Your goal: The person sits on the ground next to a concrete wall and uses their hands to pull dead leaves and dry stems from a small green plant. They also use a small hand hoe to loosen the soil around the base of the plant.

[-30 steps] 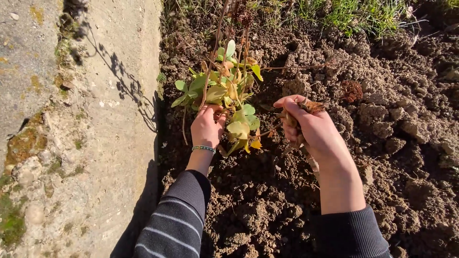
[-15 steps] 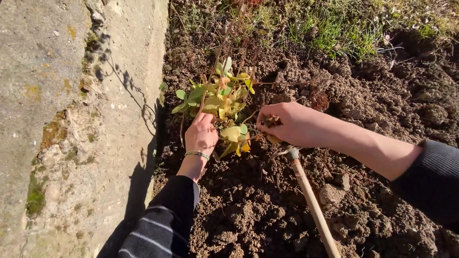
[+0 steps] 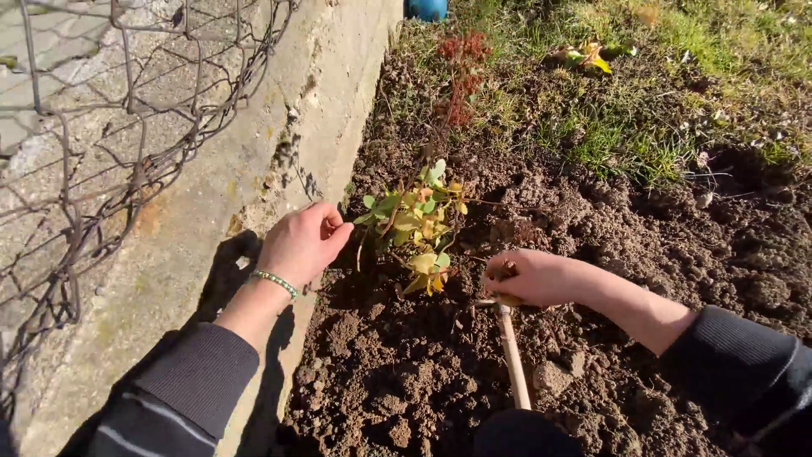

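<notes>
Hands by plant [image 3: 416, 224], dug soil [image 3: 440, 372], concrete wall [image 3: 254, 161].

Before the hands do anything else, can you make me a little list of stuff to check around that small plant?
1. Left hand off the plant: ok, it rests beside the leaves, against the concrete wall.
2. Right hand free: not ok, it is closed near the top of the wooden-handled tool.
3. What the right hand holds besides the tool: cannot tell, the fingers hide it.
4. Plant upright: ok, its stems rise from the dug soil.
5. Tool's working end visible: cannot tell, it is under the hand.
6. Wire fence away from both hands: ok.
</notes>
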